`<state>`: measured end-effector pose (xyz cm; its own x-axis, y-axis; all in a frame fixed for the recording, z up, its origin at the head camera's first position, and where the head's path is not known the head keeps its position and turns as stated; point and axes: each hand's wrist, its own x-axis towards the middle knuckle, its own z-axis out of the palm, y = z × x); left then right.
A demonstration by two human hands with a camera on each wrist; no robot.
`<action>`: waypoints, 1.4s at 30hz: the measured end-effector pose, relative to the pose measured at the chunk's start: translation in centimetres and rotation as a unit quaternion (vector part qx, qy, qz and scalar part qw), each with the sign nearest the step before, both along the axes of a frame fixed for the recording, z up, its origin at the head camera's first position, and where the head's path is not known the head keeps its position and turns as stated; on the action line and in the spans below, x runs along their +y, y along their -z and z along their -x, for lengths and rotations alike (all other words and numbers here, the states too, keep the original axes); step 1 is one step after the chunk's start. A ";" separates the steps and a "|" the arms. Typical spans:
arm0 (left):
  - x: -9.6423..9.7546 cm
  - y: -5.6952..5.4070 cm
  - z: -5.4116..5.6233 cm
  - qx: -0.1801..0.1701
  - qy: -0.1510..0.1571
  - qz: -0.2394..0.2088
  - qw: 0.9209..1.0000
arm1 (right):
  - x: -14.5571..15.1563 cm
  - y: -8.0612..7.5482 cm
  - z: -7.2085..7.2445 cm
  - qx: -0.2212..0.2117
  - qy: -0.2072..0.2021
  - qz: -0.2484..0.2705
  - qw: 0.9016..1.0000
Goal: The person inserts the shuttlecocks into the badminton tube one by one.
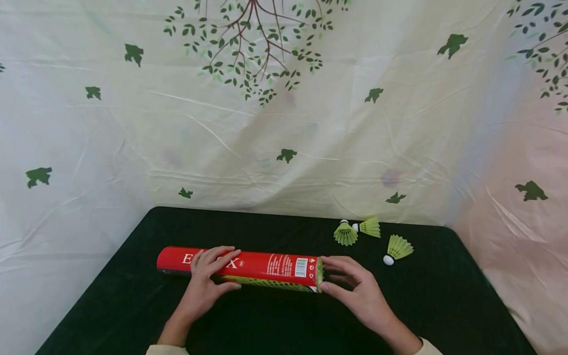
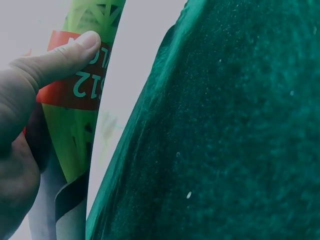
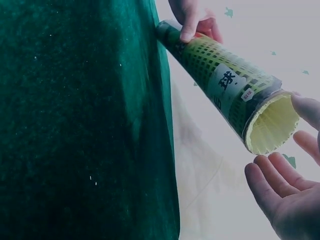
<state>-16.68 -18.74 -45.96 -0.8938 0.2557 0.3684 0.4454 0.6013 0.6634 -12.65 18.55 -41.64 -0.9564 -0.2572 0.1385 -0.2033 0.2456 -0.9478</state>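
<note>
A red and green shuttlecock tube [image 1: 270, 264] lies lengthwise across the table, its open end to the right. My left hand [image 1: 205, 281] grips its middle, fingers over the top and thumb [image 2: 70, 57] along the near side. Just off the open end is my right hand [image 1: 364, 296], its loosely bent fingers spread around the rim with nothing between them. The right wrist view looks into the mouth, where the pale yellow skirt of a shuttlecock [image 3: 272, 125] sits flush with the rim. How deep other shuttlecocks go inside is hidden.
Three loose yellow-green shuttlecocks lie at the back right: one cork-up [image 1: 345, 235], one on its side [image 1: 370, 227] touching it, and another [image 1: 400, 247] nearer me. Dark green cloth covers the table [image 1: 275, 325]. A white leaf-print curtain [image 1: 248, 162] hangs behind.
</note>
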 end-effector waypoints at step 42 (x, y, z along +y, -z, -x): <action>0.4 0.5 -0.5 0.015 0.003 0.007 1.000 | 19.1 2.2 8.9 0.069 0.132 -0.213 0.966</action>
